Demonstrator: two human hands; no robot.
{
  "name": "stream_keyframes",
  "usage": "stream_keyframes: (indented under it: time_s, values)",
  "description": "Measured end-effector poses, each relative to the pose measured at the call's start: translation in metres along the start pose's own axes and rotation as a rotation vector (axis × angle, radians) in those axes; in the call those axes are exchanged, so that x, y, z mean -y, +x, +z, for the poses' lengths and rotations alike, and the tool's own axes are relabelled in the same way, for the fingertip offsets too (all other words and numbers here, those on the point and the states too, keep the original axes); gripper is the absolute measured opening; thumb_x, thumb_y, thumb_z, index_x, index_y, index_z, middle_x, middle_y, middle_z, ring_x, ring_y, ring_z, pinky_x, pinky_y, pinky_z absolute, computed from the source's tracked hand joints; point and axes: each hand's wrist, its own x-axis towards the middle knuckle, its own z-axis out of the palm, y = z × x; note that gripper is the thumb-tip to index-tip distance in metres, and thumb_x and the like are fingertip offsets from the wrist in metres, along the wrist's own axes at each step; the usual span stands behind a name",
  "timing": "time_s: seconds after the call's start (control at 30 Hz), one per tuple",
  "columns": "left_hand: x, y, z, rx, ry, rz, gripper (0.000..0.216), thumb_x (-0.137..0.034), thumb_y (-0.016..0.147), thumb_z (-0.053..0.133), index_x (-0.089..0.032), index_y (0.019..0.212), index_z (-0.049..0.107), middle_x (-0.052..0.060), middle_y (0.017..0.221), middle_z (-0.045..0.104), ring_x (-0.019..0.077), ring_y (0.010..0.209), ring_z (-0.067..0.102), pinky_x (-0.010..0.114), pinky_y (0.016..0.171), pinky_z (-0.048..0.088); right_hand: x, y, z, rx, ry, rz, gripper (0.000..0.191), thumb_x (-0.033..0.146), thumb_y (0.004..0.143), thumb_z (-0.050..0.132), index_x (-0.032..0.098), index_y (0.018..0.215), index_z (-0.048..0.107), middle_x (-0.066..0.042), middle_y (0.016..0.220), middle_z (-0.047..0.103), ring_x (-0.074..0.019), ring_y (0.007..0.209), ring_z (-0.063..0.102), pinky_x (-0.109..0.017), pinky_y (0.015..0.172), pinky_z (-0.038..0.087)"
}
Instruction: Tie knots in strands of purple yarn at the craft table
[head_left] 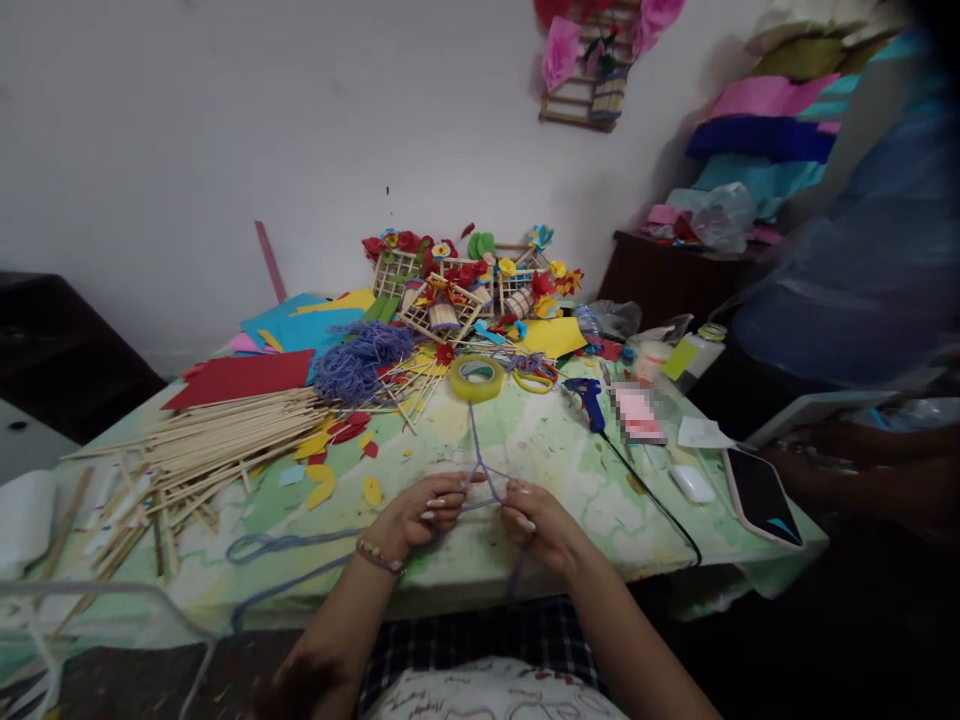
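Observation:
My left hand (420, 517) and my right hand (536, 522) sit close together at the near edge of the table (525, 440). Both pinch strands of purple yarn (476, 470). The strands meet in a point between the hands, and one strand runs away from me up to a roll of yellow tape (476, 378). More of the same yarn trails off to the left across the table and over its front edge. A bracelet is on my left wrist.
A bundle of wooden sticks (217, 440) lies at left, with a purple yarn heap (360, 358) and coloured paper sheets (247, 375) behind. Stick-and-flower crafts (465, 280) are piled at the back. A blue glue gun (589, 400), a white mouse (691, 483) and a phone (761, 495) lie at right. A person (862, 260) is at right.

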Motion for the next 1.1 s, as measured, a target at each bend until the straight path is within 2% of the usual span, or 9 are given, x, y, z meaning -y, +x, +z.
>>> stream_keyframes:
  time_s: [0.2,0.37,0.53,0.7,0.77,0.83,0.9,0.97,1.1]
  values:
    - [0.019,-0.001,0.015,0.029,0.032,0.030,0.009,-0.013,0.073,0.052,-0.015,0.081,0.050,-0.012,0.030,0.022,0.0011,0.028,0.006,0.015,0.034,0.008,-0.025,0.002,0.000,-0.173,-0.502,-0.172,0.030,0.024,0.071,0.054,0.022,0.066,0.025,0.012,0.035,0.038,-0.0062,0.031,0.029,-0.020,0.037,0.015]
    - [0.024,0.005,0.022,-0.144,0.134,0.056,0.020,-0.014,0.067,0.057,-0.016,0.061,0.038,-0.011,0.030,0.028,0.0002,0.026,0.013,0.015,0.032,0.008,-0.019,-0.008,-0.017,-0.195,-0.651,-0.192,0.030,0.031,0.070,0.054,0.022,0.063,0.027,0.008,0.045,0.044,-0.0086,0.041,0.039,-0.020,0.043,0.027]
    - [0.024,0.004,0.017,-0.256,0.215,0.103,0.024,-0.017,0.063,0.058,-0.018,0.057,0.034,-0.011,0.031,0.029,0.0001,0.027,0.014,0.016,0.032,0.007,0.021,-0.051,-0.060,-0.304,-1.089,-0.088,0.028,0.041,0.074,0.047,0.018,0.060,0.041,0.003,0.054,0.046,-0.0100,0.050,0.039,-0.023,0.047,0.027]
    - [0.025,0.000,0.019,-0.399,0.346,0.159,0.024,-0.019,0.061,0.056,-0.019,0.056,0.033,-0.012,0.031,0.028,0.0007,0.027,0.014,0.017,0.032,0.006,0.053,-0.119,-0.125,-0.610,-1.521,0.156,0.030,0.044,0.071,0.048,0.018,0.056,0.047,-0.001,0.055,0.051,-0.0153,0.053,0.047,-0.027,0.050,0.031]
    - [0.027,0.001,0.021,-0.438,0.411,0.191,0.022,-0.019,0.060,0.055,-0.019,0.058,0.033,-0.012,0.032,0.028,0.0011,0.028,0.015,0.017,0.032,0.007,0.060,-0.137,-0.132,-0.722,-1.614,0.292,0.027,0.044,0.063,0.057,0.017,0.059,0.052,-0.005,0.060,0.056,-0.0200,0.057,0.051,-0.030,0.052,0.035]
    - [0.029,0.003,0.022,-0.451,0.457,0.221,0.021,-0.017,0.060,0.054,-0.019,0.059,0.033,-0.012,0.033,0.029,0.0014,0.028,0.017,0.017,0.032,0.009,0.062,-0.137,-0.120,-0.770,-1.642,0.182,0.032,0.043,0.058,0.063,0.016,0.073,0.058,-0.011,0.077,0.061,-0.0264,0.072,0.056,-0.035,0.062,0.040]
    - [0.032,0.005,0.024,-0.449,0.471,0.225,0.021,-0.016,0.059,0.053,-0.020,0.059,0.032,-0.012,0.033,0.029,0.0016,0.029,0.019,0.016,0.033,0.010,0.059,-0.117,-0.091,-0.682,-1.592,-0.118,0.038,0.042,0.065,0.059,0.017,0.093,0.058,-0.013,0.100,0.059,-0.0285,0.094,0.052,-0.038,0.080,0.039]
    - [0.033,0.007,0.025,-0.455,0.470,0.217,0.023,-0.016,0.059,0.053,-0.020,0.059,0.030,-0.012,0.033,0.029,0.0017,0.029,0.019,0.017,0.033,0.009,0.048,-0.080,-0.056,-0.436,-1.426,-0.342,0.037,0.036,0.075,0.050,0.021,0.109,0.052,-0.009,0.115,0.052,-0.0232,0.108,0.046,-0.037,0.092,0.033]
    - [0.033,0.005,0.027,-0.420,0.460,0.223,0.017,-0.019,0.060,0.053,-0.019,0.064,0.036,-0.011,0.034,0.031,0.0016,0.029,0.018,0.017,0.033,0.009,0.010,0.008,-0.006,-0.032,-0.989,-0.367,0.040,0.018,0.076,0.048,0.021,0.115,0.044,-0.007,0.111,0.055,-0.0172,0.101,0.051,-0.033,0.087,0.038]
